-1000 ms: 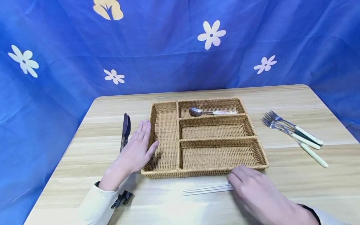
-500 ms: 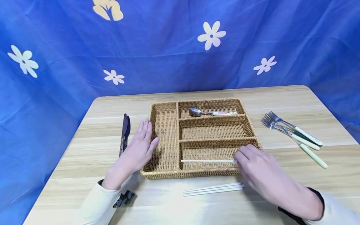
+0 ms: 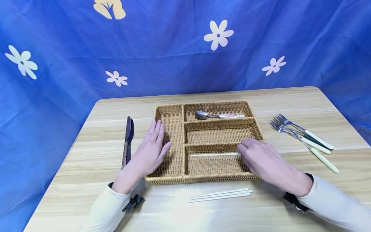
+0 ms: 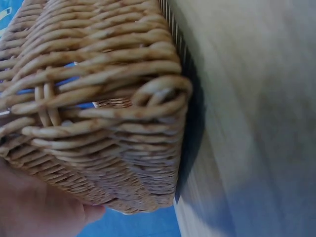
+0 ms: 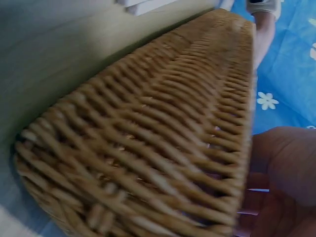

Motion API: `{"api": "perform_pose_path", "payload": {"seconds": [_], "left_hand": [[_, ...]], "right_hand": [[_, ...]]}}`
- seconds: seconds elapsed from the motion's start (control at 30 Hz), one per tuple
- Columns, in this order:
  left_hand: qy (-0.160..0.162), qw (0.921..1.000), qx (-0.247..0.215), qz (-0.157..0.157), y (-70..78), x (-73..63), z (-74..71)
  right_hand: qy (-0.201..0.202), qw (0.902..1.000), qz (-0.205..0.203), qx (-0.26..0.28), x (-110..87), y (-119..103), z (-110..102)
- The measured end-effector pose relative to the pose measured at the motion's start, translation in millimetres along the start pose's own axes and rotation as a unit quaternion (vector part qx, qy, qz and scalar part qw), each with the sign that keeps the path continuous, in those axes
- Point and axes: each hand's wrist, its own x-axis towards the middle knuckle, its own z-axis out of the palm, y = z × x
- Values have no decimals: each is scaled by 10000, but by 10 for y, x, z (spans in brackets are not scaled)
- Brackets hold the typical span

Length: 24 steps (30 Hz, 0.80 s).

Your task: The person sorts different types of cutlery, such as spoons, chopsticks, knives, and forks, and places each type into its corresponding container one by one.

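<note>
A wicker cutlery tray (image 3: pixel 220 178) with divided compartments sits mid-table. My right hand (image 3: pixel 263 158) reaches over its right end and pinches one end of a white chopstick (image 3: pixel 214 155), which lies lengthwise in the front compartment, beside the divider. The gripping fingertips are hidden in the head view. In the right wrist view the hand (image 5: pixel 289 182) is behind the woven wall (image 5: pixel 163 113). With straight fingers, my left hand (image 3: pixel 147 153) rests over the left rim. The left wrist view has the tray's corner (image 4: pixel 94 133) close up, with part of that hand (image 4: pixel 39 207) below.
Several white chopsticks (image 3: pixel 220 195) lie in front of the tray. A spoon (image 3: pixel 218 115) occupies the back compartment. Dark-bladed knives (image 3: pixel 128 138) lie left of the tray, and several forks (image 3: pixel 302 137) to its right. A blue flowered curtain (image 3: pixel 174 64) hangs behind the table.
My right hand took a chopstick from the front bundle and moved it into the front compartment, toward the divider. My left hand has slid slightly right, farther over the rim.
</note>
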Motion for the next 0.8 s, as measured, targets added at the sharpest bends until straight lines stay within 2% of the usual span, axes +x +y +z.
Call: {"api": "perform_pose_path", "payload": {"seconds": [0.27,0.43,0.63,0.8], "left_hand": [[109,9994,31,342,8,8,11],[55,9996,80,256,16,0,12],[-148,9998,101,7,57,-29,23],[-127,9997,165,-110,72,-33,34]], "right_hand": [[-331,9991,6,-265,57,46,126],[-599,9970,44,-490,88,30,163],[-897,9939,80,-633,119,8,170],[-1033,9919,255,-700,126,-7,172]]}}
